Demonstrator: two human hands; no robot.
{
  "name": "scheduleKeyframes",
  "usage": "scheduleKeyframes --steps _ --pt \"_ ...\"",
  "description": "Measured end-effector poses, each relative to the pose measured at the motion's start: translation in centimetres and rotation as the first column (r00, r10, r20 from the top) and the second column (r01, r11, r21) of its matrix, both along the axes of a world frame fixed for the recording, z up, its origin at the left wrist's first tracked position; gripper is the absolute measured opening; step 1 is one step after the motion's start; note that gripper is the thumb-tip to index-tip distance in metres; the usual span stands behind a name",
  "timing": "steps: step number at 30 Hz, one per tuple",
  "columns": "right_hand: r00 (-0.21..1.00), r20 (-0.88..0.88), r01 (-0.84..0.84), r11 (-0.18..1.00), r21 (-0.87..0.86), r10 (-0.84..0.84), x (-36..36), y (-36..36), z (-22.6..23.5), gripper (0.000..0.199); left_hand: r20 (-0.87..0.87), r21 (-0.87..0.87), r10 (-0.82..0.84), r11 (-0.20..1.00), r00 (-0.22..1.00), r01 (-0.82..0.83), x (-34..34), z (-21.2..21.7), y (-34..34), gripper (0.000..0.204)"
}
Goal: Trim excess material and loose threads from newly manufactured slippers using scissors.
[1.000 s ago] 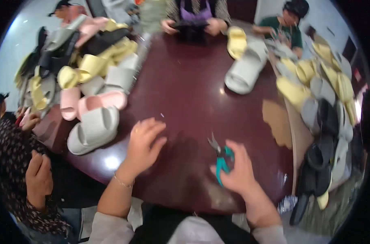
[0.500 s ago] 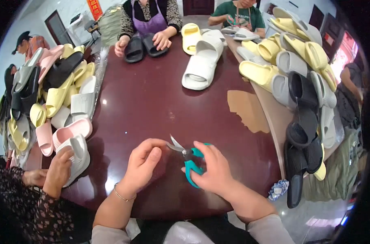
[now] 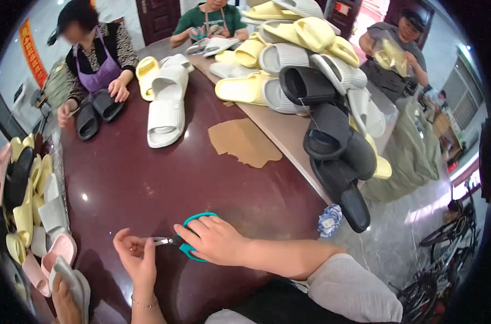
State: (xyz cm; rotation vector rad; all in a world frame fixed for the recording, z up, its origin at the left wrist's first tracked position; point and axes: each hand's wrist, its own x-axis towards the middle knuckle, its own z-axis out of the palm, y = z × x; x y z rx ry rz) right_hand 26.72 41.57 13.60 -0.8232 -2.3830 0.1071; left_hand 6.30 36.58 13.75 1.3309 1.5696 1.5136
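Observation:
My right hand point(image 3: 218, 242) is closed round the teal handles of a pair of scissors point(image 3: 186, 250) above the dark red table. Pointing left, the scissors' metal blades lie close together. My left hand point(image 3: 137, 262) is raised beside the blade tips, its fingers loosely curled and the thumb apart from them. The blade tips end at the thumb and fingers, partly hidden there; whether they touch I cannot tell. No thread or other small thing can be made out in the left hand. A bracelet point(image 3: 143, 305) circles my left wrist.
White slippers point(image 3: 167, 116) stand across the table point(image 3: 143, 191), near a torn brown patch point(image 3: 245, 141). A large slipper pile point(image 3: 305, 59) is at right, a blue-white scrunchie point(image 3: 330, 220) at the edge. Another person's hand point(image 3: 66, 297) holds a grey slipper; a co-worker has black slippers point(image 3: 88, 121).
My view has swung to the right, so the table's contents sit further left. The scissor blades have come together. A person holding a bag of yellow slippers now shows at the far right.

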Motion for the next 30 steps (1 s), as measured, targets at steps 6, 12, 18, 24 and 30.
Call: scheduleKeyframes --steps 6,12,18,24,30 --pt "0.998 -0.007 0.065 0.998 -0.013 -0.065 0.3 0.4 -0.1 0.056 0.053 0.296 0.158 0.94 0.986 -0.167 0.1 -0.6 0.4 0.043" --pt "0.977 -0.123 0.167 0.983 -0.07 -0.175 2.4 0.6 2.3 0.057 0.132 0.079 0.064 0.994 0.989 -0.075 -1.1 -2.2 1.2 0.018" --pt "0.861 -0.184 0.463 0.88 -0.103 -0.474 12.0 -1.8 7.9 0.056 0.351 0.052 0.074 0.994 0.934 -0.099 -2.1 -2.5 1.8 0.025" --pt "0.444 -0.349 0.771 0.55 -0.321 -0.825 21.8 -3.9 5.7 0.051 0.296 -0.009 0.051 0.999 0.954 -0.051 -1.9 -2.5 2.0 0.029" --pt "0.365 -0.359 0.783 0.492 -0.382 -0.859 22.2 -3.3 5.7 0.048 0.302 0.006 0.043 0.999 0.952 -0.047 -2.1 -2.8 1.6 0.029"
